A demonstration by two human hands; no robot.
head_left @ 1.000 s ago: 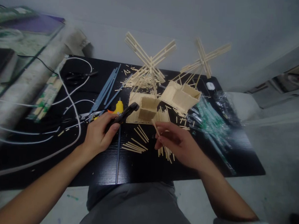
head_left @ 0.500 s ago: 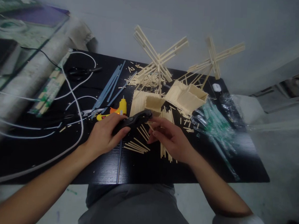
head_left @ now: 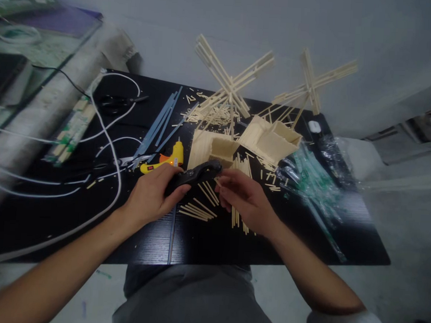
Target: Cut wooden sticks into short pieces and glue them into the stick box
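Observation:
My left hand (head_left: 152, 194) is closed around a black hand tool (head_left: 196, 174) with a curved head that points right; its exact kind is unclear. Close to that head, my right hand (head_left: 244, 197) pinches the end of a thin wooden stick (head_left: 218, 182), mostly hidden by the fingers. Below lie several loose wooden sticks (head_left: 198, 211), with another bundle (head_left: 236, 218) partly under my right hand. Just behind the tool stands a wooden windmill model (head_left: 202, 146) with a box on its base and crossed blades. A yellow glue gun (head_left: 178, 154) rests beyond my left hand.
A second windmill model (head_left: 281, 141) stands to the right, beside clear and green plastic wrapping (head_left: 312, 181). Blue-grey glue sticks (head_left: 159, 122), scissors (head_left: 119, 101) and white cables (head_left: 119, 175) occupy the left. Wood scraps (head_left: 218, 114) are piled at the back of the black table (head_left: 203, 252).
The fingers of my right hand have drawn slightly closer together around the stick by the tool's head. My left hand keeps its hold on the tool; the view has shifted slightly.

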